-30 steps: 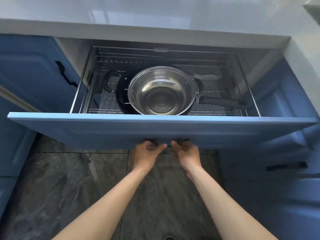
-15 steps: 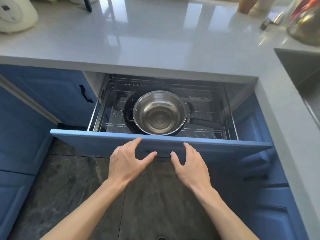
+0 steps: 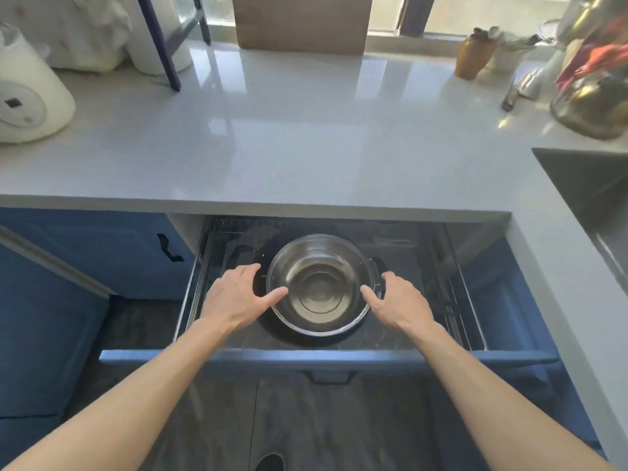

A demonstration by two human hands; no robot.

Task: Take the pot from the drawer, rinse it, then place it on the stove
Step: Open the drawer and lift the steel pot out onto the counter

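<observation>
A shiny steel pot (image 3: 319, 287) with black side handles sits inside the pulled-out blue drawer (image 3: 326, 360), on top of a dark pan. My left hand (image 3: 234, 295) is spread open at the pot's left rim, its thumb touching the rim. At the pot's right side my right hand (image 3: 396, 302) is also open, fingers near the right handle and thumb pointing at the rim. Neither hand holds anything. No stove is in view.
The grey countertop (image 3: 289, 130) overhangs the drawer's back. A white appliance (image 3: 27, 100) stands at the left, jars and a yellow vase (image 3: 474, 56) at the back right. The sink (image 3: 598, 198) opens at the right edge. Blue cabinet doors flank the drawer.
Both hands let go of the drawer's handle, rose over the drawer front and came down on either side of the pot. The view lifted and now takes in the countertop.
</observation>
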